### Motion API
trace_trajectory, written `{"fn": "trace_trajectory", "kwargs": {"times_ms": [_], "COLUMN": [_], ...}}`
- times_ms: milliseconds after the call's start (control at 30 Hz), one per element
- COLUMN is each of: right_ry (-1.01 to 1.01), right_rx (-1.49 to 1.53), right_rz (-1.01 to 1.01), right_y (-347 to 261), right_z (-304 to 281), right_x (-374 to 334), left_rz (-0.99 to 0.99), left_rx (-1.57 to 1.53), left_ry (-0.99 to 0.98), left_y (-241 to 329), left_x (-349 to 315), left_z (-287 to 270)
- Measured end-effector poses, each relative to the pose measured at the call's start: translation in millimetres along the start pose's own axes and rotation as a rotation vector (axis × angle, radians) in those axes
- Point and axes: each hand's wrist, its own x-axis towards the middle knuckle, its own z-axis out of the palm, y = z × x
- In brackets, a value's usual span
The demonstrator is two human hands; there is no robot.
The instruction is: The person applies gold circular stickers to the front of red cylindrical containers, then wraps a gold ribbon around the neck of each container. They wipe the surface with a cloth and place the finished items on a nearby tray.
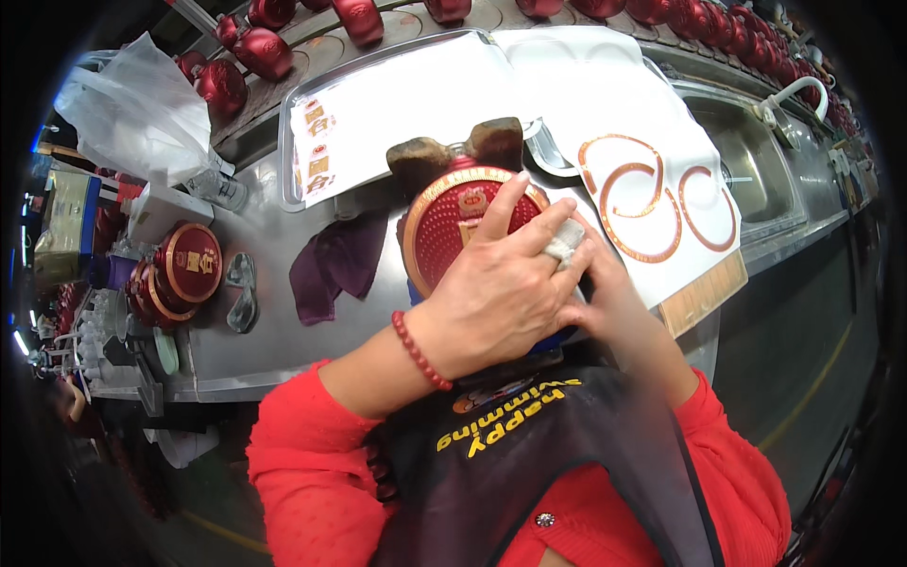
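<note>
A round, dotted red bottle-like piece [430, 241] with a gold patterned band round its rim rests in front of me, its neck end between two worn dark brown pads [496, 146]. My left hand [501, 293], a red bead bracelet on its wrist, lies over the right part of this piece with its fingers stretched out. Around or between its fingers is a whitish, rough wrap or pad [567, 243]; I cannot tell which. Close against those fingers, at the piece's right edge, is my right hand [605, 293], slightly blurred. Its fingertips are mostly hidden.
Left of the piece lies a purple cloth [338, 265]. A tray [286, 156] with a white decal sheet stands behind, and orange-gold ring decals [633, 246] lie on white paper at right. Finished red pieces [189, 263] sit far left; a sink [746, 156] is far right.
</note>
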Motion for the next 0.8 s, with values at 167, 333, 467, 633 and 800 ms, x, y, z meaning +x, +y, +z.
{"fn": "trace_trajectory", "kwargs": {"times_ms": [167, 333, 467, 633, 800], "right_ry": [0.448, 0.215, 0.281, 0.264, 0.447], "right_rx": [-0.018, -0.043, -0.073, -0.129, -0.087], "right_rz": [-0.237, -0.282, -0.270, -0.289, -0.189], "right_y": [-12, -10, 10, 18, -7], "right_z": [0, 12, -6, -29, -29], "right_x": [-19, -1, 19, 60, 55], "left_rz": [-0.396, -0.766, -0.747, -0.724, -0.695], "left_rx": [-0.034, -0.585, -0.682, -0.782, -0.823], "left_ry": [0.388, 0.587, 0.611, 0.642, 0.661], "left_y": [31, 31, 29, 27, 27], "left_x": [-72, -94, -94, -92, -98], "left_z": [10, 56, 62, 64, 69]}}
